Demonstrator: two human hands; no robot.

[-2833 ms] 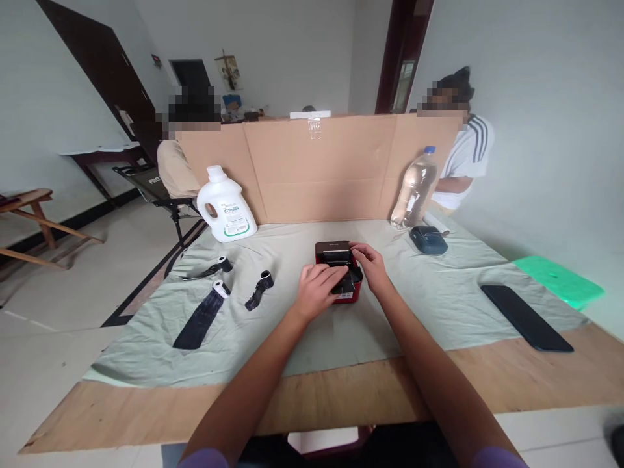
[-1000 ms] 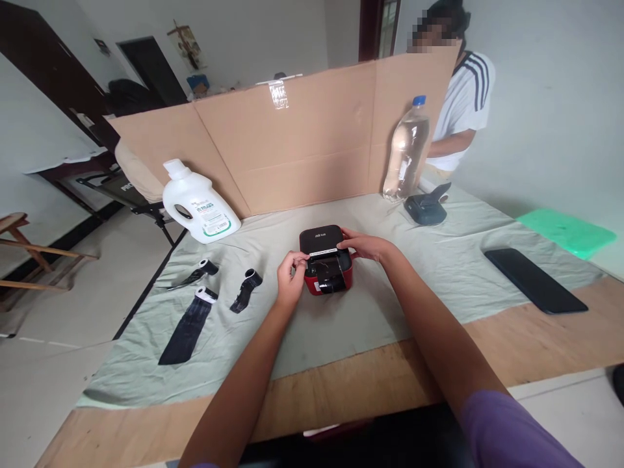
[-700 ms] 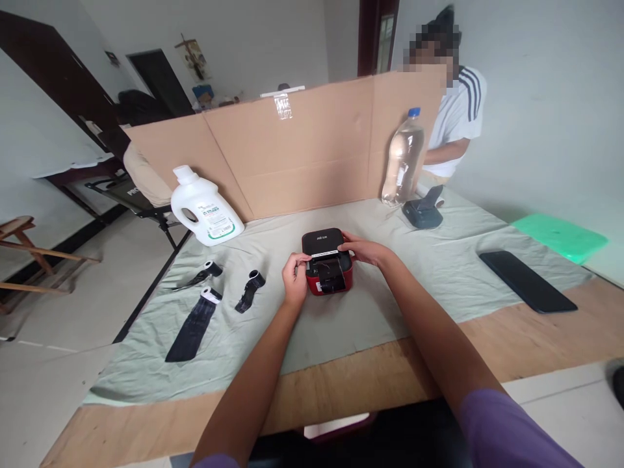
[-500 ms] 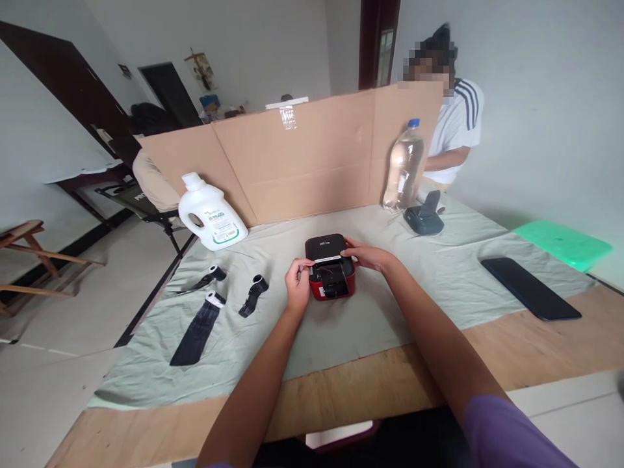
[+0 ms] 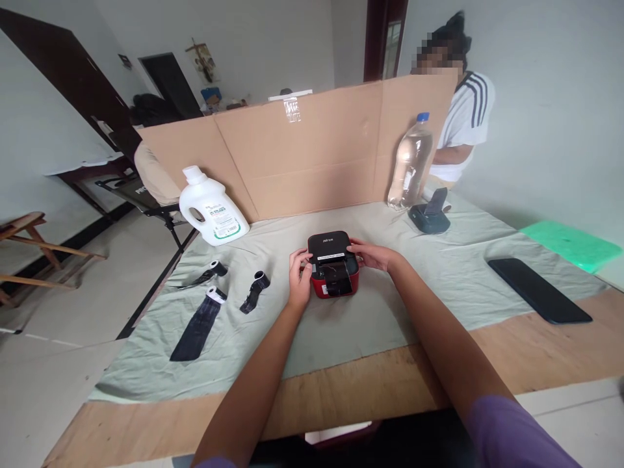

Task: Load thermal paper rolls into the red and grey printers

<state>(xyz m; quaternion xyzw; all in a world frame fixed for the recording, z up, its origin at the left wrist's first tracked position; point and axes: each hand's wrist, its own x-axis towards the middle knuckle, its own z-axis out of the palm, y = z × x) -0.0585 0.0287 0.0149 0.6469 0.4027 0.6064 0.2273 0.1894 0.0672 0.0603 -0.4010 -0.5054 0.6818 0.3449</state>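
Observation:
A small red and black printer (image 5: pixel 328 245) sits on the cloth in front of me, black lid on top. A strip of shiny dark film (image 5: pixel 338 278) comes out below the lid and hangs over its front. My left hand (image 5: pixel 299 275) grips the left side, thumb near the front corner. Against the right side, my right hand (image 5: pixel 373 255) holds on with its thumb at the lid's edge; some fingers are hidden behind the body. To the left lie three dark ribbon rolls, one short (image 5: pixel 261 281), one with a long tail (image 5: pixel 215 296), one farther back (image 5: pixel 217 269).
Behind the printer stands a cardboard screen (image 5: pixel 302 156), with a white jug (image 5: pixel 214 211) and a clear bottle (image 5: pixel 412 162) before it. A dark grey device (image 5: pixel 429 220) and a black slab (image 5: pixel 539 290) lie to the right. A person (image 5: pixel 468 123) is beyond the screen.
My left thumb has moved from the lid's front edge to the printer's side. My right thumb has drawn back slightly to the right. The view has shifted a little.

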